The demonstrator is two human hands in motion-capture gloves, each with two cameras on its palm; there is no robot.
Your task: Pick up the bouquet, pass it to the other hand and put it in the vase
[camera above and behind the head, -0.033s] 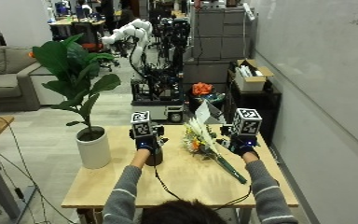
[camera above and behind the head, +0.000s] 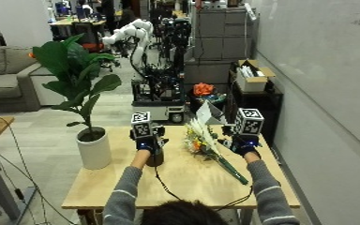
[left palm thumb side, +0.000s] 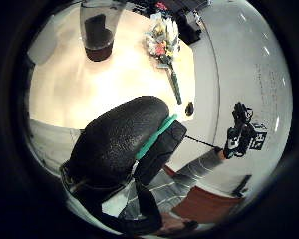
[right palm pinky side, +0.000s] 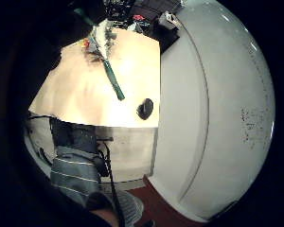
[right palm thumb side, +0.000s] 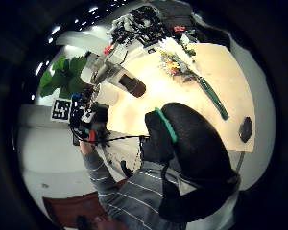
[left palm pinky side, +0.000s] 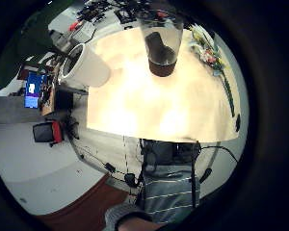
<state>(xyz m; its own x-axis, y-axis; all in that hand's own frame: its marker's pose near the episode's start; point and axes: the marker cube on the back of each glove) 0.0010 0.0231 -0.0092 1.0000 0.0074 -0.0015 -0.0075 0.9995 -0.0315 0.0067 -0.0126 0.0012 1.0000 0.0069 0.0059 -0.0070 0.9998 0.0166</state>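
1. The bouquet [camera above and behind the head: 208, 145] lies flat on the table [camera above and behind the head: 180, 180] between my hands, its paper-wrapped blooms at the far side and its long green stem slanting near and right.
2. The vase [camera above and behind the head: 154, 157], a clear glass cylinder with a dark base, stands upright under my left hand [camera above and behind the head: 147, 142].
3. My right hand [camera above and behind the head: 245, 144] hovers just right of the flowers; I cannot tell how either hand's fingers stand.
4. The tabletop is pale, smooth wood; a round white pot [camera above and behind the head: 94, 148] with a leafy plant stands at its left.
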